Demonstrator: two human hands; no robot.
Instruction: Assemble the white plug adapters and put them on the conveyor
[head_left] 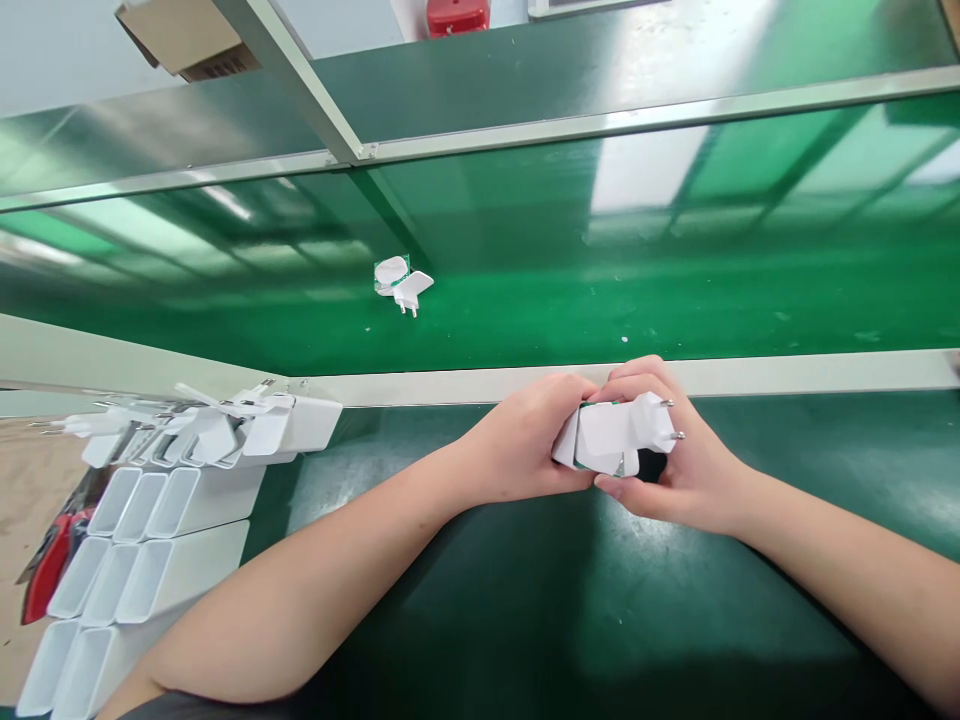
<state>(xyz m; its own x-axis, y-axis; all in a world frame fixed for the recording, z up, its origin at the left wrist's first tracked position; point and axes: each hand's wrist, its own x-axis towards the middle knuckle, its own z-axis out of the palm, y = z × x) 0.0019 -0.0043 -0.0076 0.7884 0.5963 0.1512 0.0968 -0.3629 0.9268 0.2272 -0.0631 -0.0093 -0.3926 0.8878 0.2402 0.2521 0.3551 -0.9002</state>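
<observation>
View from head, looking down on a dark green desk (480,610); a person's 2 bare forearms come in from lower L & lower R, hands meeting R of ctr; they share a white adapter (607,438), held just over the desk's far edge; L hand (525,440) has its grip closed on the adapter's L end, thumb below, fingers mostly hidden behind; R hand (694,475) has its grip curled round the R end, thumb tip at the lower edge, a small dark gap btwn plug & palm; 2 metal pins stick out to the R, & bits of green show along the adapter's edges; beyond the desk runs a pale rail (480,388), then a glossy bright green surface (510,320) w/ reflections; on it, L of ctr, lie a few small white parts (391,270) w/ green edges & a white plug piece (411,290), pins toward the viewer; at L, rows of white open-ended cases (176,500), w/ a jumbled heap of white plug parts (214,430) at their far end; far L, a red-handled tool (49,575) is partly hidden by the cases, on a brown surface (22,470); up top, a green shelf (480,95) w/ metal frame, a cardboard box (180,35) at upper L & a red object (457,15), cut off by the top edge.
</observation>
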